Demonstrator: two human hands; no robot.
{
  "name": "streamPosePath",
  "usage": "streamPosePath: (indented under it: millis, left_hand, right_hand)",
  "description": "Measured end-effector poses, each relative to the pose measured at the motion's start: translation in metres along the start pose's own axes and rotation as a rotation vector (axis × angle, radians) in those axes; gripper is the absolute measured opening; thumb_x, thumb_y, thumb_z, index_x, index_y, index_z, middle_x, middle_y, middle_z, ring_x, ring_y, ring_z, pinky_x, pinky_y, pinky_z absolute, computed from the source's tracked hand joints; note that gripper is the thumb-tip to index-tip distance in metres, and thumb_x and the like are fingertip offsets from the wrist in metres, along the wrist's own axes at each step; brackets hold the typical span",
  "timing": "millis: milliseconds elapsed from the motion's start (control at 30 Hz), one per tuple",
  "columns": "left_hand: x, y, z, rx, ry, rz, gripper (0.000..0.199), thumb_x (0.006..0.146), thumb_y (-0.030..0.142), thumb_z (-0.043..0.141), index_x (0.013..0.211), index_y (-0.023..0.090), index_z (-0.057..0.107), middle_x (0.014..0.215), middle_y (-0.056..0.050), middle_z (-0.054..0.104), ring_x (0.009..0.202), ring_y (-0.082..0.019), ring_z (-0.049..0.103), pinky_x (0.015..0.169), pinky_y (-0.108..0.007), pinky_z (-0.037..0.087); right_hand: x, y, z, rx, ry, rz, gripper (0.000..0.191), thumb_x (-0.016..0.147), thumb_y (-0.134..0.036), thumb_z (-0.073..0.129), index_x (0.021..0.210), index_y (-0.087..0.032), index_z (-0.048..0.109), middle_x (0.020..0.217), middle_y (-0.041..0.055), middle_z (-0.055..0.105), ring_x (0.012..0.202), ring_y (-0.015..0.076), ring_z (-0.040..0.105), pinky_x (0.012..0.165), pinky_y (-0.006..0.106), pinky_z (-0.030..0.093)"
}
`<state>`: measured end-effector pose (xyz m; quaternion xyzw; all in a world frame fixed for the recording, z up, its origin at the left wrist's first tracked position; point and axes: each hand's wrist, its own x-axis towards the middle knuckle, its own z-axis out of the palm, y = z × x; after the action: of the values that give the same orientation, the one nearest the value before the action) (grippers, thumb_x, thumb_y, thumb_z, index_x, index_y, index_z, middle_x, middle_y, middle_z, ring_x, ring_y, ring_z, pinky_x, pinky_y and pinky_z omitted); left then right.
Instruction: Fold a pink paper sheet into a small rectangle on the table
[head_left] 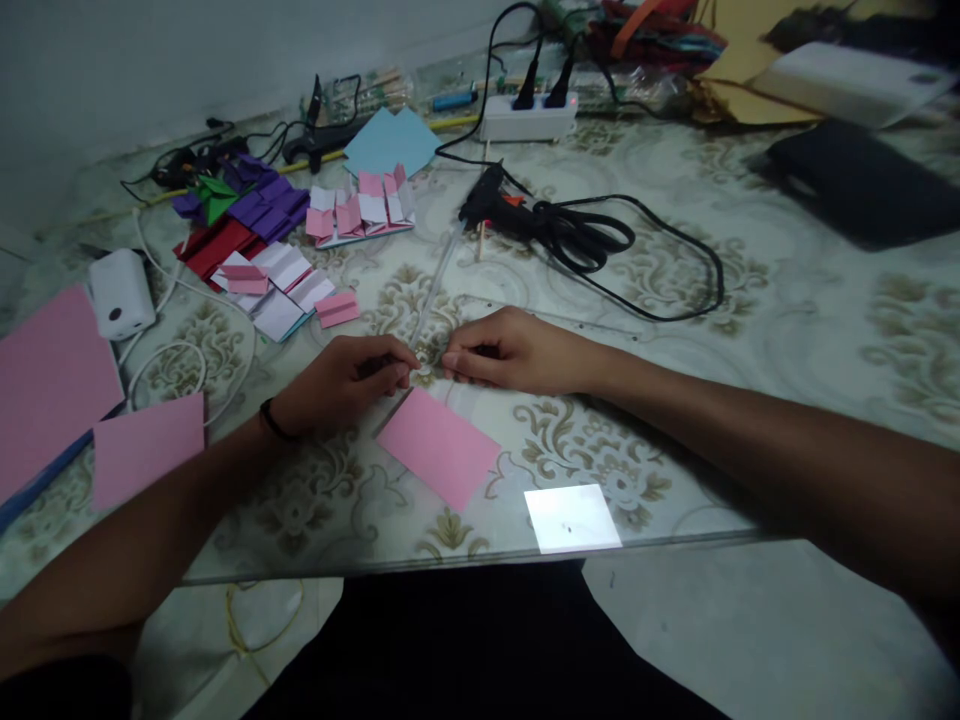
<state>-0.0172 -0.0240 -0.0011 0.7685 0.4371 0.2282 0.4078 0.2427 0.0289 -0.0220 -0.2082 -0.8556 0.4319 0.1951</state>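
My left hand [341, 387], with a dark band at the wrist, is closed in a pinch above the table. Facing it across a small gap is my right hand [517, 350], its thumb pressed to the curled fingers. Whatever either pinch holds is too small to make out. A pink sheet of paper [440, 447] lies flat just below the fingertips, apart from both hands. Beyond them rests a black glue gun [499, 200] with a coiled cord. From it a long translucent glue stick [442, 270] runs down towards the space between my hands.
Folded pink and white paper pieces [281, 285] lie left of centre, with purple ones [270, 205] behind. More pink paper [150, 448] and a white device [122, 293] are at left. A power strip [529, 118] stands at the back; a black flat object [862, 185] lies right.
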Motion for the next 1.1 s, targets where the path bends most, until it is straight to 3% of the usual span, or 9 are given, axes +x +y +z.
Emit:
streamPosePath:
  millis: [1100]
  left_hand:
    - [0.0002, 0.0000, -0.0004, 0.002, -0.004, -0.012, 0.018, 0.098, 0.028, 0.062, 0.101, 0.015, 0.074, 0.077, 0.000, 0.072, 0.065, -0.010, 0.063, 0.061, -0.019, 0.047]
  right_hand:
    - [-0.0005, -0.0002, -0.0002, -0.011, 0.009, 0.000, 0.035, 0.103, -0.036, 0.054, 0.084, -0.012, 0.072, 0.067, -0.0006, 0.065, 0.058, 0.0073, 0.050, 0.057, 0.020, 0.037]
